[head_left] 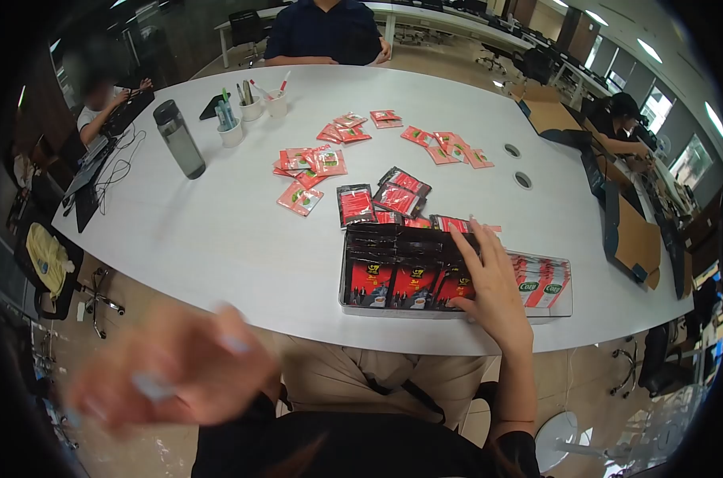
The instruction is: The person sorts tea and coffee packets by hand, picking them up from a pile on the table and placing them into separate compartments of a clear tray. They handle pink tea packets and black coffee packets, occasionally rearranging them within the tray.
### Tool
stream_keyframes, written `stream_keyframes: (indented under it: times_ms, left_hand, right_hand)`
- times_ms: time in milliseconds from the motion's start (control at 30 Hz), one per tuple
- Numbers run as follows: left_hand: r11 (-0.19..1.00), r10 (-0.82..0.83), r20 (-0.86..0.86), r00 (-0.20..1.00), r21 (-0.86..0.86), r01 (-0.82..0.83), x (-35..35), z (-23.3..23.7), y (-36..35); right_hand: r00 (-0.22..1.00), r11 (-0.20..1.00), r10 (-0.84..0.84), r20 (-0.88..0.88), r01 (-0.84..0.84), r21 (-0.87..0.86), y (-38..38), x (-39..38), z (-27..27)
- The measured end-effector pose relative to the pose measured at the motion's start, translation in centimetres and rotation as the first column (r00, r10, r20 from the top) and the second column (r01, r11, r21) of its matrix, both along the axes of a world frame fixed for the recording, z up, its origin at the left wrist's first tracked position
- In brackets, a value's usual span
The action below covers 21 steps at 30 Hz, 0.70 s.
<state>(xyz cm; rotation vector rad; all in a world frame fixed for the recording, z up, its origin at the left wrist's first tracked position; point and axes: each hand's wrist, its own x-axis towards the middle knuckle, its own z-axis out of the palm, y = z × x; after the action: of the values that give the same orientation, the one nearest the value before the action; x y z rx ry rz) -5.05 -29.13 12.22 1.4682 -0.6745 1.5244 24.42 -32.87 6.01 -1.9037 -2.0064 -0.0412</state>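
Observation:
My right hand (491, 283) rests with its fingers spread over the black and red coffee sachets (413, 285) standing in rows in a clear tray (457, 313). Pink and white sachets (540, 283) fill the tray's right end. Raised close to the camera at the lower left, my left hand (174, 370) is smeared by motion, away from the table's things. Loose black and red sachets (401, 193) lie just behind the tray. Farther back are scattered pink sachets with green marks (304, 169) and more pink sachets (449, 148).
A grey bottle (179, 139) stands at the left, near cups of pens (230, 132). Two round holes (522, 180) are in the table at the right, with open cardboard boxes (632, 231) along the edge. A person in dark blue (322, 33) is across the table; others are at both sides.

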Motion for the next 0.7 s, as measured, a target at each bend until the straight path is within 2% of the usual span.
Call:
stream_keyframes:
  times_ms: [67,133,233,367,433,500,600,700]
  left_hand:
    - [0.992,0.125,0.127,0.984,0.020,-0.129,-1.2,2.2,1.0]
    - [0.862,0.429,0.288,0.856,0.153,-0.483,-2.4,4.8,2.4]
    - [0.626,0.619,0.321,0.717,0.350,-0.697,-3.0,7.3,2.5]
    - [0.414,0.721,0.348,0.599,0.476,-0.776,-2.5,9.0,2.2]
    - [0.362,0.742,0.351,0.570,0.506,-0.783,-2.3,9.3,2.2]
    - [0.299,0.746,0.388,0.541,0.531,-0.793,-1.5,8.9,1.6]
    - [0.254,0.725,0.456,0.517,0.521,-0.815,-0.6,8.8,1.7]
    - [0.250,0.742,0.435,0.510,0.527,-0.812,0.3,8.8,2.1]
  right_hand:
    - [0.995,0.996,0.057,0.076,-0.052,-0.068,0.8,0.1,0.1]
    - [0.989,0.991,0.074,0.126,-0.060,-0.116,1.6,0.2,-0.1]
    - [0.971,0.987,0.084,0.225,-0.050,-0.153,2.3,0.1,-0.3]
    - [0.977,0.983,0.095,0.193,-0.062,-0.171,2.3,0.2,-0.3]
    - [0.984,0.979,0.096,0.149,-0.066,-0.193,2.0,-0.2,-0.8]
    - [0.977,0.984,0.094,0.191,-0.061,-0.169,2.3,0.3,-0.9]
    - [0.968,0.989,0.085,0.235,-0.053,-0.141,2.4,0.3,0.0]
    - [0.963,0.992,0.074,0.261,-0.044,-0.119,1.6,-0.2,0.2]
